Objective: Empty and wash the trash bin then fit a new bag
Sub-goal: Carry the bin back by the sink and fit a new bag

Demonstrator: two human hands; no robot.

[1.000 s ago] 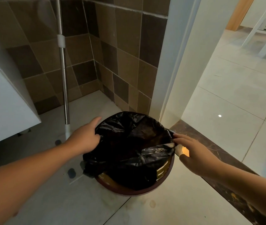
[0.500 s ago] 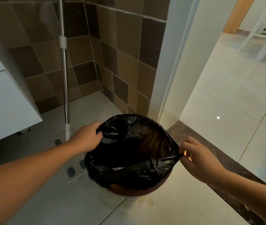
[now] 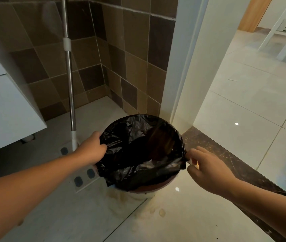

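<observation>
A round trash bin (image 3: 143, 190) with a reddish-brown rim stands on the floor by the door frame. A black plastic bag (image 3: 131, 151) lies over its mouth, stretched around the far rim and sagging across the near side; brown inner wall shows through the opening. My left hand (image 3: 92, 149) grips the bag's left edge at the rim. My right hand (image 3: 206, 167) pinches the bag's right edge between thumb and fingers, just outside the rim.
A mop with a metal pole (image 3: 69, 75) leans in the tiled corner, its flat head (image 3: 84, 177) on the floor left of the bin. A white cabinet (image 3: 4, 109) juts out at left. A dark marble threshold (image 3: 229, 159) runs at right.
The bag's mouth has spread wider over the far and right rim. My right hand went from reaching flat to pinching the bag's edge and pulling it outward; my left hand stayed at the left edge.
</observation>
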